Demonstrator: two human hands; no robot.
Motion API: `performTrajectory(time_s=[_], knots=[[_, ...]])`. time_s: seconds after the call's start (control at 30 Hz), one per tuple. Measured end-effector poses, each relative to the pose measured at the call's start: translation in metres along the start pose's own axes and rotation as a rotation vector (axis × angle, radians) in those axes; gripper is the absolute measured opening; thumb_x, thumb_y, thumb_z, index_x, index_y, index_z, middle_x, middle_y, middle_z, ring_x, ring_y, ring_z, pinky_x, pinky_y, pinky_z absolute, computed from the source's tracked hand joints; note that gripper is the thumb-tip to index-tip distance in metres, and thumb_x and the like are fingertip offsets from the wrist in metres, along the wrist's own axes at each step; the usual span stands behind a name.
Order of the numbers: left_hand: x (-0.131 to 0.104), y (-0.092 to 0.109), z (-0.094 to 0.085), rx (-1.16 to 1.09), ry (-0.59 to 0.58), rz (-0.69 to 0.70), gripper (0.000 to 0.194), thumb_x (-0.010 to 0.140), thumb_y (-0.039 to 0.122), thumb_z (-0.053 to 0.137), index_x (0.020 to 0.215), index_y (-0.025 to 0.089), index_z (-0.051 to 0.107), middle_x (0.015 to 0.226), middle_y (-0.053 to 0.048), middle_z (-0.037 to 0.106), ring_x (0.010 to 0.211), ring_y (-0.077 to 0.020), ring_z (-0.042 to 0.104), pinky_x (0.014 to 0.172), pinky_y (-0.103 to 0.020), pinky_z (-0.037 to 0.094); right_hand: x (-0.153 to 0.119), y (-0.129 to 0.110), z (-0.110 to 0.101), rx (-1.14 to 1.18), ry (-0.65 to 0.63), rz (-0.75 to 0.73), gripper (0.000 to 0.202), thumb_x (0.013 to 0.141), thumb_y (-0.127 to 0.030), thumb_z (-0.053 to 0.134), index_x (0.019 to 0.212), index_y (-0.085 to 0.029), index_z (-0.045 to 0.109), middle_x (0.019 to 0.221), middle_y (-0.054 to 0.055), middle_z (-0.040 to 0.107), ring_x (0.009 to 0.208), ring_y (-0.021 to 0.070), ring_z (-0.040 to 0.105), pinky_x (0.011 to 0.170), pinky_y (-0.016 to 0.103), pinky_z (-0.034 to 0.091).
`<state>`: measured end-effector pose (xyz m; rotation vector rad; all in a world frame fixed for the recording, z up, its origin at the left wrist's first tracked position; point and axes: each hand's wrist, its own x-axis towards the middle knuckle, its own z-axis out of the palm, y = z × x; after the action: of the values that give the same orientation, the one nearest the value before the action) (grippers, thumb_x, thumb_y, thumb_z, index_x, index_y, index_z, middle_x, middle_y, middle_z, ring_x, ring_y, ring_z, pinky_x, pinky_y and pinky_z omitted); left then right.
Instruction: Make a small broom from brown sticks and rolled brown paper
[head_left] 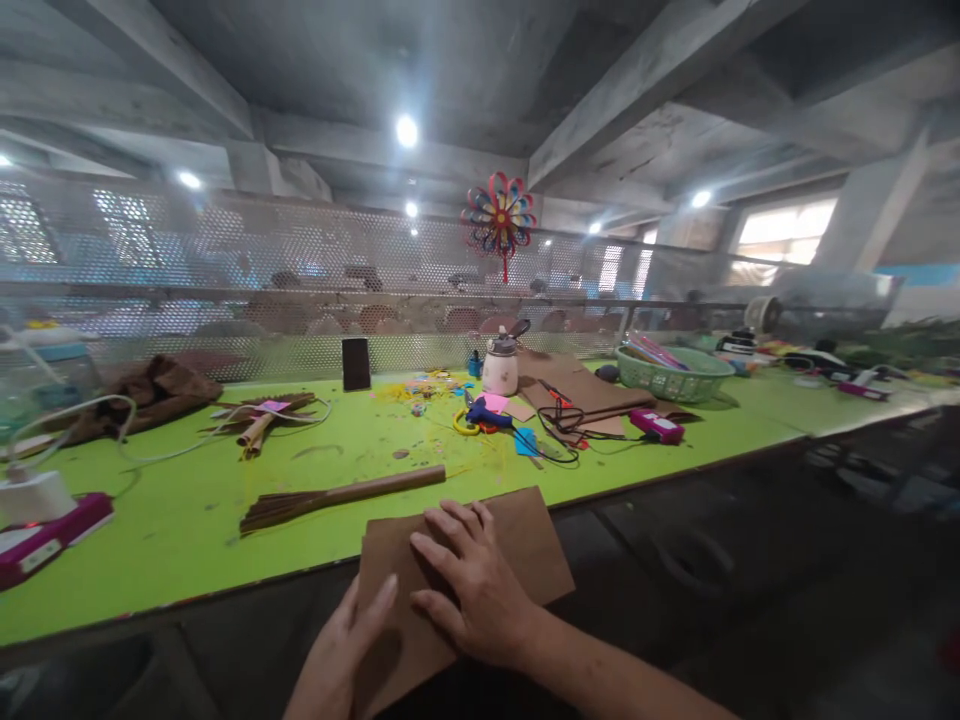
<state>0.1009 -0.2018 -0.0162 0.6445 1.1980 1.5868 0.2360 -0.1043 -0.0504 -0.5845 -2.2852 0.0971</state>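
Observation:
A folded sheet of brown paper (525,545) lies tilted at the near edge of the green table, partly overhanging it. My left hand (349,640) grips its left side, thumb on top and the other fingers mostly hidden. My right hand (476,585) rests flat on the paper's upper face with its fingers apart. Just beyond the paper lies a rolled brown paper tube (352,490) whose left end is cut into a fringe. Farther off are scissors (469,425) with yellow handles and a dark blue glue gun (489,412).
The green table (180,520) also bears a pale bottle (500,365), a phone-like dark slab (356,364), brown sheets (577,385), a green basket (675,370), a purple power strip (52,540) and a second one (657,426). Cables run across it. A perforated screen (300,310) stands behind.

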Motion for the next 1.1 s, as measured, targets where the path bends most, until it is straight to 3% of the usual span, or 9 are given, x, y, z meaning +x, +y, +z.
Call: performTrajectory(time_s=[0.1, 0.2, 0.33, 0.5, 0.6, 0.73, 0.83, 0.9, 1.1], knots=[[0.007, -0.006, -0.002, -0.051, 0.018, -0.150, 0.050, 0.064, 0.035, 0.074, 0.111, 0.022, 0.064, 0.096, -0.009, 0.073, 0.100, -0.0348, 0.063, 0.073, -0.041, 0.057, -0.002, 0.002, 0.001, 0.027, 0.041, 0.010, 0.045, 0.083, -0.029, 0.055, 0.127, -0.021, 0.049, 0.132, 0.013, 0.049, 0.126, 0.0289, 0.037, 0.106, 0.053, 0.024], [0.014, -0.016, -0.005, -0.080, 0.018, -0.205, 0.051, 0.064, 0.032, 0.075, 0.112, 0.017, 0.063, 0.095, -0.011, 0.073, 0.094, -0.0336, 0.066, 0.071, -0.039, 0.057, -0.005, 0.005, -0.001, 0.067, 0.129, 0.039, 0.038, 0.083, -0.018, 0.051, 0.121, -0.019, 0.053, 0.128, 0.013, 0.051, 0.123, 0.0259, 0.040, 0.105, 0.048, 0.031], [0.015, -0.023, -0.011, -0.115, 0.004, -0.149, 0.050, 0.068, 0.030, 0.073, 0.114, 0.014, 0.061, 0.095, -0.011, 0.073, 0.091, -0.0293, 0.067, 0.074, -0.036, 0.055, -0.012, 0.020, -0.012, 0.052, 0.284, 0.113, 0.032, 0.085, -0.014, 0.048, 0.115, -0.020, 0.056, 0.122, 0.012, 0.053, 0.119, 0.0251, 0.044, 0.101, 0.048, 0.036], [0.010, -0.024, -0.011, -0.145, -0.021, -0.085, 0.050, 0.071, 0.030, 0.072, 0.115, 0.011, 0.061, 0.097, -0.012, 0.072, 0.090, -0.0270, 0.067, 0.079, -0.035, 0.052, -0.030, 0.056, -0.029, -0.015, 0.500, 0.237, 0.027, 0.085, -0.023, 0.053, 0.111, -0.020, 0.058, 0.116, 0.012, 0.057, 0.114, 0.0269, 0.049, 0.098, 0.051, 0.038], [0.007, -0.024, -0.007, -0.162, -0.003, -0.073, 0.051, 0.070, 0.029, 0.072, 0.115, 0.010, 0.061, 0.096, -0.013, 0.072, 0.088, -0.0273, 0.068, 0.079, -0.035, 0.052, -0.048, 0.073, -0.041, 0.134, 0.489, 0.459, 0.031, 0.084, -0.034, 0.056, 0.111, -0.019, 0.058, 0.113, 0.012, 0.061, 0.106, 0.0264, 0.056, 0.093, 0.048, 0.044], [0.005, -0.024, -0.006, -0.186, -0.011, -0.077, 0.053, 0.070, 0.031, 0.073, 0.117, 0.009, 0.060, 0.095, -0.014, 0.072, 0.087, -0.0277, 0.068, 0.075, -0.035, 0.054, -0.068, 0.073, -0.057, 0.528, 0.400, 0.744, 0.047, 0.080, -0.045, 0.059, 0.118, -0.018, 0.052, 0.100, 0.011, 0.067, 0.092, 0.0242, 0.064, 0.085, 0.041, 0.051], [0.004, -0.023, -0.006, -0.184, -0.011, -0.075, 0.053, 0.071, 0.031, 0.072, 0.118, 0.011, 0.059, 0.096, -0.013, 0.072, 0.088, -0.0273, 0.068, 0.073, -0.033, 0.054, -0.073, 0.065, -0.064, 0.705, 0.339, 0.813, 0.055, 0.076, -0.047, 0.064, 0.119, -0.017, 0.049, 0.093, 0.010, 0.070, 0.082, 0.0234, 0.067, 0.075, 0.037, 0.054], [0.003, -0.021, -0.006, -0.186, -0.008, -0.068, 0.053, 0.071, 0.030, 0.072, 0.119, 0.012, 0.059, 0.097, -0.013, 0.072, 0.088, -0.0268, 0.068, 0.072, -0.032, 0.055, -0.072, 0.062, -0.065, 0.745, 0.340, 0.832, 0.055, 0.073, -0.047, 0.067, 0.117, -0.017, 0.051, 0.096, 0.011, 0.070, 0.086, 0.0246, 0.066, 0.073, 0.036, 0.054], [-0.001, -0.011, -0.005, -0.206, 0.044, -0.110, 0.062, 0.062, 0.028, 0.079, 0.119, 0.012, 0.059, 0.094, -0.012, 0.073, 0.083, -0.0283, 0.069, 0.069, -0.033, 0.056, -0.061, 0.057, -0.061, 0.792, 0.370, 0.864, 0.052, 0.068, -0.047, 0.072, 0.110, -0.019, 0.059, 0.102, 0.010, 0.069, 0.100, 0.0261, 0.062, 0.083, 0.035, 0.051]])
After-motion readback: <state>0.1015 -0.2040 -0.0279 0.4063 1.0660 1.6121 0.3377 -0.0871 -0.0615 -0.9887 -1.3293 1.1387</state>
